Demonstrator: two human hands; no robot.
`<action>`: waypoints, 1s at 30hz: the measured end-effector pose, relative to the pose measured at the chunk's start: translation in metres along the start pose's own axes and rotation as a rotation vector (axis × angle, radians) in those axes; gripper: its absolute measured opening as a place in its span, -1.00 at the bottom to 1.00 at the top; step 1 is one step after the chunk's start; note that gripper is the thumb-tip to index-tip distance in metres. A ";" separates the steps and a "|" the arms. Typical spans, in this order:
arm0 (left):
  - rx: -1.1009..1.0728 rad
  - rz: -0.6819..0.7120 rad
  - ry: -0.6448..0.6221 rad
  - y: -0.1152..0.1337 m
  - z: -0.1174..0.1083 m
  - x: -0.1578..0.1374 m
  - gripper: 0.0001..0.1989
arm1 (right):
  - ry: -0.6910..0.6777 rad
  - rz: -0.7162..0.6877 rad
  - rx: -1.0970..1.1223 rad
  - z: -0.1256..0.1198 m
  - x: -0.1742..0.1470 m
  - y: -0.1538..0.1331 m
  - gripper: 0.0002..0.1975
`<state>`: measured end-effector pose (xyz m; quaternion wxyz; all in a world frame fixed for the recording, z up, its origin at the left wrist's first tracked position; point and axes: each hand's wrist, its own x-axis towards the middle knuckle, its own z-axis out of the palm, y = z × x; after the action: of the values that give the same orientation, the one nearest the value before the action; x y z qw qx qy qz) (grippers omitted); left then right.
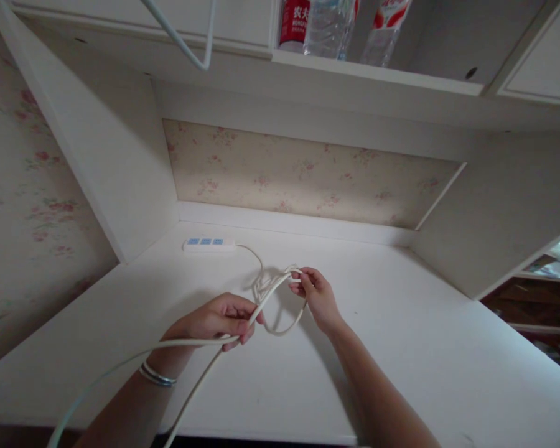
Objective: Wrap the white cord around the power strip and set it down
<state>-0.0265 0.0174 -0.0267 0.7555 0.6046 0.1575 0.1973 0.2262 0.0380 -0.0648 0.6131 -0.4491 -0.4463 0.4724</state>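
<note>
A long off-white power cord [274, 288] runs between my two hands above the white desk. My left hand [224, 320] is closed on strands of it, and two lengths trail from there toward the lower left. Level with the cord's looped bundle, my right hand [315, 295] pinches its upper end between thumb and fingers. One loop hangs below, between the hands. From the bundle the cord leads back to a white power strip [210, 245] with blue-marked sockets, lying on the desk at the back left. The cord's plug does not show.
The white desk [392, 348] stretches under both arms, with side panels left and right. Overhead, a shelf [378, 73] holds several plastic bottles [326, 28]. A pale curved rod [177, 37] hangs at the top left. Floral wallpaper [280, 168] covers the back.
</note>
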 end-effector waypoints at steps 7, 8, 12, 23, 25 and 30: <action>0.030 0.029 0.038 -0.003 0.011 0.010 -0.57 | -0.083 -0.096 -0.087 0.005 -0.010 -0.007 -0.67; 0.018 0.029 0.040 -0.005 0.013 0.012 -0.46 | -0.083 -0.098 -0.086 0.006 -0.010 -0.007 -0.67; 0.065 -0.090 0.020 -0.010 0.018 0.020 -0.39 | -0.035 -0.056 -0.055 0.005 -0.007 -0.006 -0.67; 0.381 -0.093 -0.219 -0.005 0.009 0.009 -0.70 | 0.302 0.036 0.136 -0.022 0.015 0.003 -0.64; 0.423 -0.036 -0.268 -0.004 0.007 0.007 -0.74 | 0.370 0.031 0.129 -0.029 0.020 0.006 -0.65; 0.303 -0.009 -0.249 -0.004 0.000 0.001 -0.81 | 0.502 -0.012 0.054 -0.050 0.033 0.018 -0.69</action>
<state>-0.0250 0.0175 -0.0308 0.6705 0.7303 0.0933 0.0916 0.2771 0.0668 -0.0883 0.7194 -0.5329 -0.2700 0.3544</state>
